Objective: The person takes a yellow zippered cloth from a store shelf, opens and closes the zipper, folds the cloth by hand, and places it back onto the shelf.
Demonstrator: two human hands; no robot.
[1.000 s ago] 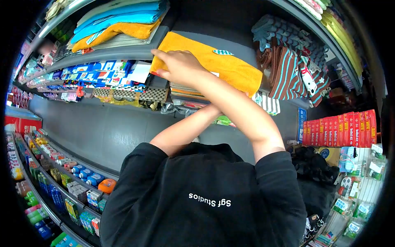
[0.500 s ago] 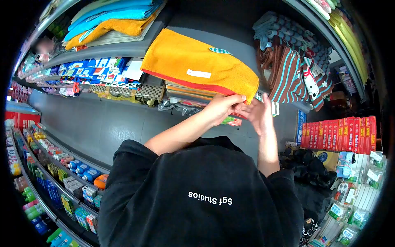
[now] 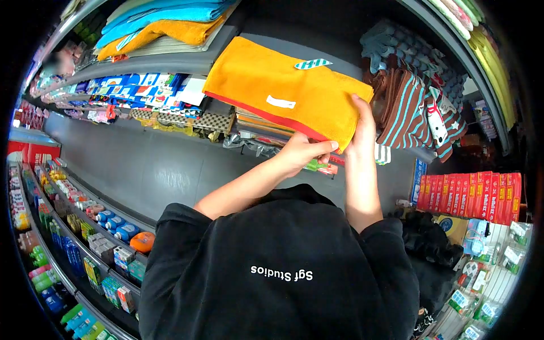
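Note:
A folded orange towel [image 3: 255,71] with a red border, a white label and a green-and-white striped tag lies over the shelf edge in front of me. Its near right corner is pinched by my left hand [image 3: 303,154], thumb on top. My right hand [image 3: 364,126] grips the towel's right edge, with a fingertip or thumb on the upper face and the other fingers hidden underneath. Just right of that hand are brown-and-blue striped towels [image 3: 403,110]. Beneath the orange towel sits a stack of folded cloths [image 3: 258,123].
Blue and orange towels [image 3: 170,31] are piled on the shelf at upper left. Grey-blue towels [image 3: 391,42] lie at upper right. Red boxes [image 3: 467,195] stand in a row on the right. Shelves of bottles [image 3: 127,231] and packets run along the left.
My right hand has come up from beside the corner to the towel's right edge. The towel's right end now lies flatter and straighter. My left hand still pinches the near corner.

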